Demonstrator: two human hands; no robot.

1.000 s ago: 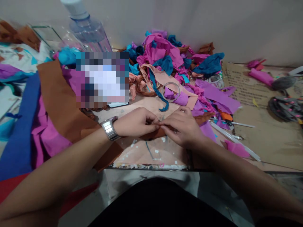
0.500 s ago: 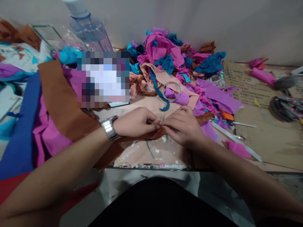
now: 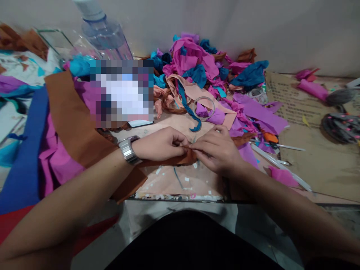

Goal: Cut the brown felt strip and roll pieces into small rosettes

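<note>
My left hand (image 3: pixel 161 144), with a metal watch (image 3: pixel 128 150) on its wrist, pinches the upper edge of a brown crepe paper strip (image 3: pixel 181 159) between thumb and fingers. Right beside it, fingertips nearly touching, my right hand (image 3: pixel 218 152) is closed on the same edge. The strip hangs below my fingers and runs left under my left wrist. Just beyond my hands lie a twisted teal paper strip (image 3: pixel 185 103) and a clear ring (image 3: pixel 204 108), perhaps a tape roll.
Crumpled pink, teal and purple paper (image 3: pixel 194 56) is heaped at the back. A water bottle (image 3: pixel 105 33) stands behind a blurred-out device. Wide brown paper (image 3: pixel 66 116) and blue paper (image 3: pixel 26 150) lie left. Cardboard (image 3: pixel 306 157), an orange-handled tool (image 3: pixel 270 137) and a white stick (image 3: pixel 281 167) lie right.
My left thumb has shifted slightly, and more of the brown paper's pinched edge shows between the hands. Otherwise both hands stay in place.
</note>
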